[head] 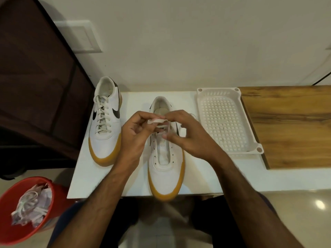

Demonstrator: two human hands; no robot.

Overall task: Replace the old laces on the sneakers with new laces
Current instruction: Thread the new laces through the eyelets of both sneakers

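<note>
both hands meet just above the tongue of the unlaced sneaker [165,163], which lies on the white table [206,176] with its toe pointing toward the person. the left hand [133,130] has its fingers curled and pinches one end of a flat white lace [157,120]; the right hand [186,135] has its fingers curled too, its thumb and forefinger pinching the other end. the short stretch of lace runs level between the two hands, above the sneaker's open collar. how the rest of the lace hangs below the fingers is blurred. this sneaker's eyelets show bare down both sides.

the second sneaker [105,122] stands to the left on the same table, well apart from the hands, fully laced. a white plastic tray [223,119] lies to the right, partly on a wooden board [290,126]. a red bucket [26,212] sits on the floor at lower left, holding a tangle of white laces and wrapping.
</note>
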